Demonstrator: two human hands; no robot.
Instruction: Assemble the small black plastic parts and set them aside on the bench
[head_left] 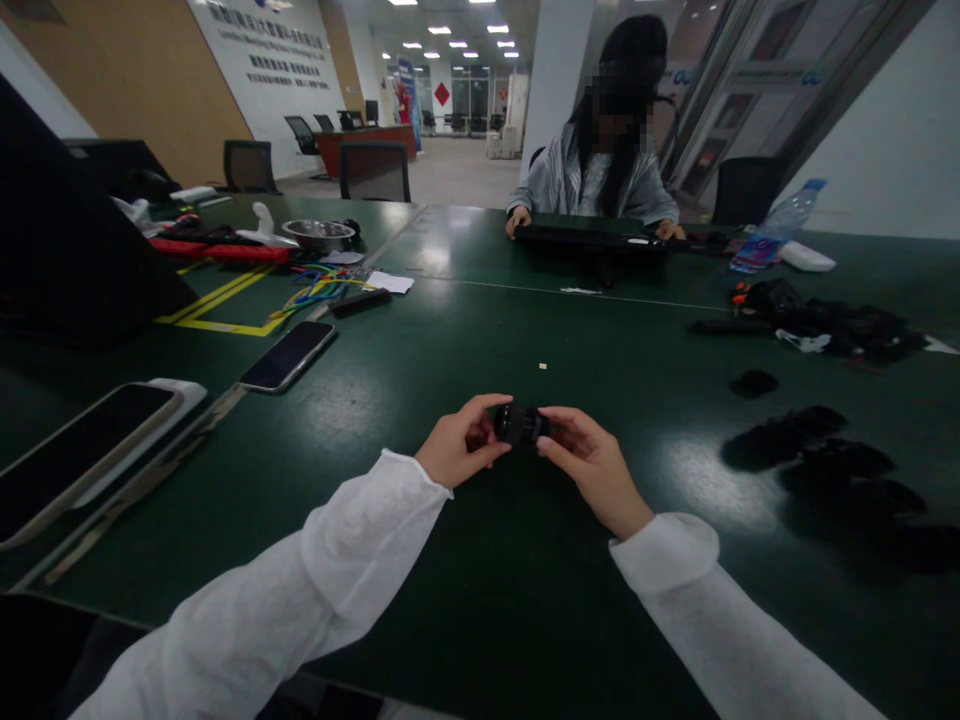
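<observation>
At the center of the frame, we see the fingers of the left hand (459, 445) and the right hand (596, 468) grasping a small black object (517, 425) from its two sides, thumbs nearer us. The object lies between the opposed fingertips, above the table (450, 350); whether it touches the surface, we cannot tell. We judge it light, stiff and somewhat slippery, perhaps fragile if dropped; its outer sides appear the surest hold. At left lies a phone (291, 357); at right, several dark objects (847, 458); at upper right, a co-worker (630, 185) grips a black panel (585, 236).
</observation>
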